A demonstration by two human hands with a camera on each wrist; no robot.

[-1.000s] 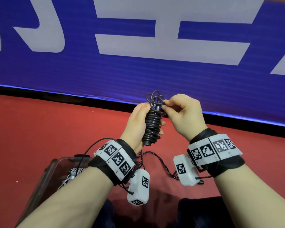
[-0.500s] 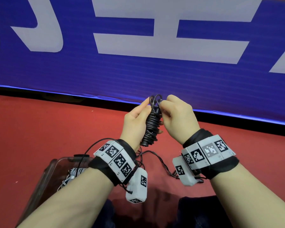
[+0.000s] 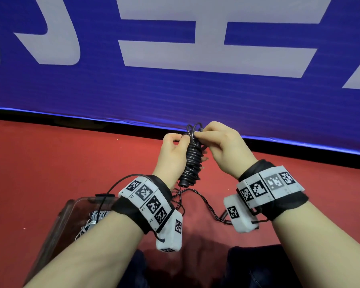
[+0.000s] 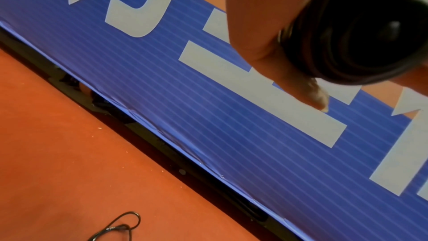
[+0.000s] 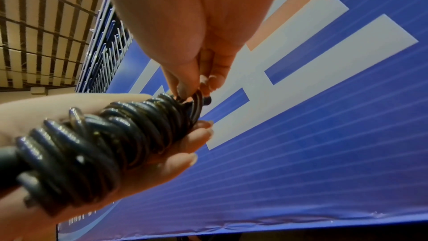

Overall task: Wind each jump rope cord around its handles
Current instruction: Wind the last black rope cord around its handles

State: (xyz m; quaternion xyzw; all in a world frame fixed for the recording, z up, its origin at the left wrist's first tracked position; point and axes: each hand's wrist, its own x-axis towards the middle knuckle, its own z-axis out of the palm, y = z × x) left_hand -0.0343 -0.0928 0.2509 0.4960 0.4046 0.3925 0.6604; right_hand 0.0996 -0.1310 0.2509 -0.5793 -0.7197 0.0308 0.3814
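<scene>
A black jump rope (image 3: 192,159) is held upright in front of me, its cord wound in many turns around the two handles. My left hand (image 3: 173,154) grips the wound bundle from the left, fingers curled behind it. My right hand (image 3: 220,146) pinches the loose cord loops at the top end (image 3: 194,128). In the right wrist view the coils (image 5: 97,146) lie across the left palm, and the right fingertips (image 5: 185,89) nip the cord at the far end. The left wrist view shows the bundle's butt end (image 4: 361,30) close up.
A clear plastic bin (image 3: 56,225) stands at my lower left with a pale wound rope (image 3: 92,220) inside. A tall blue banner (image 3: 175,80) closes off the red floor (image 3: 50,163) ahead. A thin black cable (image 4: 118,226) lies on the floor.
My right hand has moved in from the right and now pinches the loops right on top of the bundle. The left hand's grip has shifted slightly up the bundle.
</scene>
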